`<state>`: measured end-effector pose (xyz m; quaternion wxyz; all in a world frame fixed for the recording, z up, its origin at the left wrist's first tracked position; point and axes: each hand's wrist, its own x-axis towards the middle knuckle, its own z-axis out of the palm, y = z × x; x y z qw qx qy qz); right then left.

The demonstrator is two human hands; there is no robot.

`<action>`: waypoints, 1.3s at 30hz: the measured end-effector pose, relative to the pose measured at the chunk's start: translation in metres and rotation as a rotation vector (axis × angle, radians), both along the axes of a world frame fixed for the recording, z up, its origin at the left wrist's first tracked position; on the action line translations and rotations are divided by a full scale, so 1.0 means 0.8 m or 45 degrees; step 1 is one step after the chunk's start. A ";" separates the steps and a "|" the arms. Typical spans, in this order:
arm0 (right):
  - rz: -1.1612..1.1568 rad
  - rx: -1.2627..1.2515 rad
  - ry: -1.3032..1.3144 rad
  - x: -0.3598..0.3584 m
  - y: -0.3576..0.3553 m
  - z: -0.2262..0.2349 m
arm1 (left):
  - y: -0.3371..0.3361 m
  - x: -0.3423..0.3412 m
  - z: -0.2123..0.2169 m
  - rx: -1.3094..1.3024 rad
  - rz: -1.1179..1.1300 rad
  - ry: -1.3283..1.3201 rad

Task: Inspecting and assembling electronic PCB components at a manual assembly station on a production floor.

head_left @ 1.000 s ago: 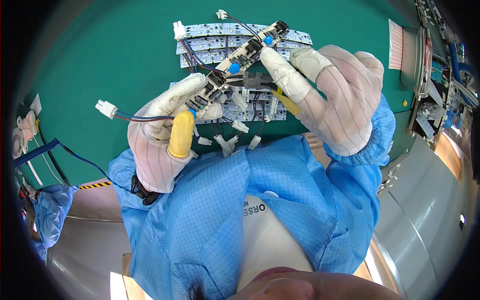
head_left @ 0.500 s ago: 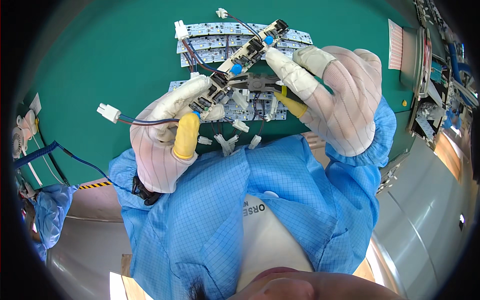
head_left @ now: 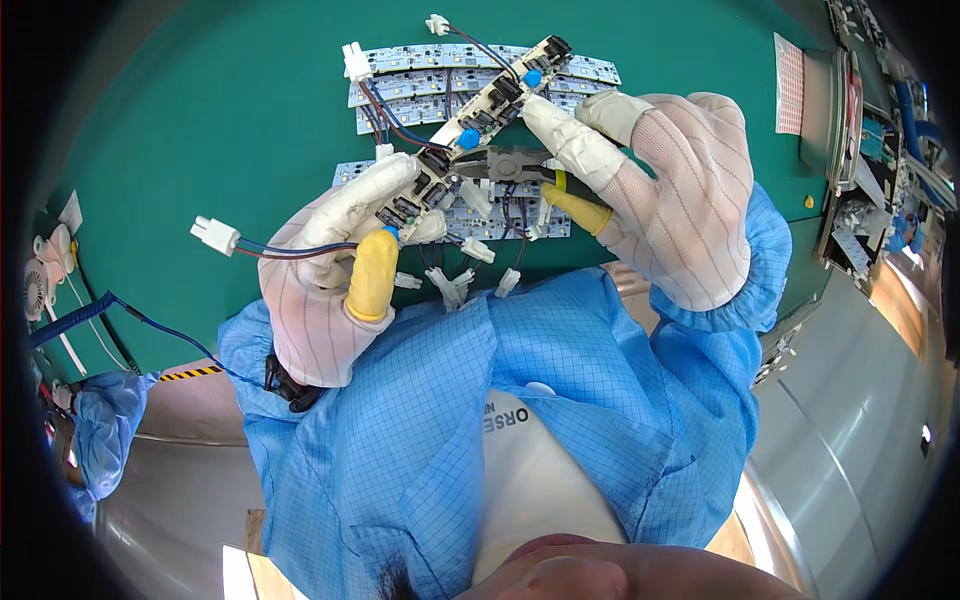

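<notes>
The circuit strip [head_left: 482, 120] slants above the pale LED boards [head_left: 410, 85] on the green table [head_left: 700, 50], its lower end pinched between the thumb and fingers of the gloved left hand [head_left: 320, 288]. The gloved right hand [head_left: 675, 190] is closed around the yellow-handled pliers [head_left: 510, 163], whose tips meet the strip's lower edge, though I cannot tell whether they bite; farther right, a grey box [head_left: 820, 112] has contents too unclear to tell.

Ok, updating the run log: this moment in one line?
left hand: holds circuit board | right hand: holds pliers | LED strips: on green surface
</notes>
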<state>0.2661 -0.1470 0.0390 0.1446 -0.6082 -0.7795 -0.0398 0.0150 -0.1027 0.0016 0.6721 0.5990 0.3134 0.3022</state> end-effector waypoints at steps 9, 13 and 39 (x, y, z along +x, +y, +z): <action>-0.017 -0.056 -0.010 -0.042 -0.038 0.028 | 0.004 -0.007 -0.003 0.106 -0.071 0.134; -0.029 -0.086 -0.017 -0.030 -0.044 0.027 | 0.003 -0.005 -0.013 0.042 -0.022 -0.032; -0.884 -0.615 -0.371 0.114 -0.123 -0.032 | 0.003 -0.015 -0.015 0.289 0.229 0.088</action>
